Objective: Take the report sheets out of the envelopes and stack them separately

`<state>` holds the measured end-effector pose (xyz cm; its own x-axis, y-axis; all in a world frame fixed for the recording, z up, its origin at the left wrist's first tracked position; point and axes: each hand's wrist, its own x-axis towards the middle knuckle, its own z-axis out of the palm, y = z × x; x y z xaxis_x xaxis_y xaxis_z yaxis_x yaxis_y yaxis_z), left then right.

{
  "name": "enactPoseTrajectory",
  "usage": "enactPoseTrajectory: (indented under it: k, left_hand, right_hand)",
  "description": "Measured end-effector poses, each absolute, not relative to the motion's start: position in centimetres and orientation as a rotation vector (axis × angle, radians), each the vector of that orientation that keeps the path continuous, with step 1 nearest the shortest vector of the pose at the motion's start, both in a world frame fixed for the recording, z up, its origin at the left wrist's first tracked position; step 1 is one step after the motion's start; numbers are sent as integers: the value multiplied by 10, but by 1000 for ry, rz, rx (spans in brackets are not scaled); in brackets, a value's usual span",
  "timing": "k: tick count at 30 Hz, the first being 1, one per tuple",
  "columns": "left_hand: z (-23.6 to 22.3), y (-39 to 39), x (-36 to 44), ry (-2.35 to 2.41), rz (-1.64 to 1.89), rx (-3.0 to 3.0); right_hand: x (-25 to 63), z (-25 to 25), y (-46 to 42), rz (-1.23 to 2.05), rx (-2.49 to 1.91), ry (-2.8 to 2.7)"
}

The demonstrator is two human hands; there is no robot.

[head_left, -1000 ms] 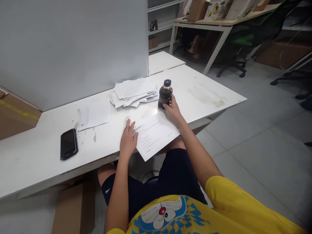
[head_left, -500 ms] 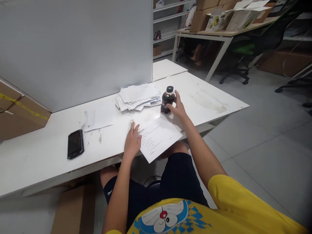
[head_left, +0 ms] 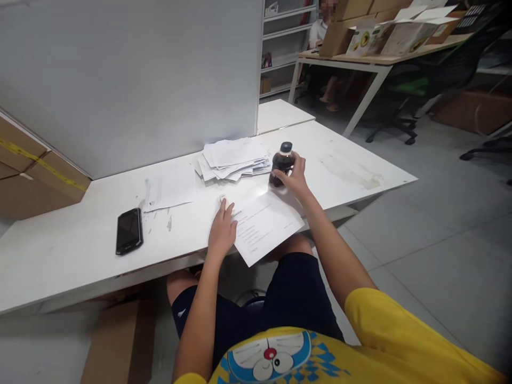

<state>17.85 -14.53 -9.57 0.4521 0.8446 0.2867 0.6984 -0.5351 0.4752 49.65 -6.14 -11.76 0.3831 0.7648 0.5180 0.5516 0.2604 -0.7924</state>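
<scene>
A small bottle of dark cola (head_left: 283,161) with a black cap stands upright on the white table. My right hand (head_left: 295,178) is closed around its side, thumb in front and fingers behind. Closer to me, my left hand (head_left: 222,229) rests at the table edge with its fingers over a small white object (head_left: 223,198), mostly hidden under them. A printed sheet of paper (head_left: 266,226) lies between my hands, its near corner hanging over the edge. Behind the bottle is an untidy stack of papers (head_left: 236,157).
A black phone (head_left: 129,232) and another printed sheet (head_left: 170,192) lie to the left. Cardboard boxes (head_left: 44,178) stand against a grey partition (head_left: 132,80). Across the aisle, a person (head_left: 319,33) sits behind a desk (head_left: 352,60) stacked with boxes.
My right hand's fingers have closed in around the cola bottle, which still stands in about the same spot. The view has shifted slightly left. My left hand has stayed in place.
</scene>
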Motion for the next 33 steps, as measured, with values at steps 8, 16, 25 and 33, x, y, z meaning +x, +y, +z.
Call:
enactPoseTrajectory:
  k: [8, 16, 25, 33]
  left_hand:
    - [-93, -146, 180, 1347, 682, 2406]
    - [-93, -145, 179, 1305, 745, 2370]
    - [-89, -147, 181, 1385, 767, 2275]
    - [-94, -147, 178, 1333, 822, 2343]
  right_hand:
    - [502, -112, -64, 316, -1338, -1252]
    - [478, -115, -172, 268, -1578, -950]
    - [385, -154, -283, 1333, -1337, -701]
    - [308, -140, -264, 1622, -954, -517]
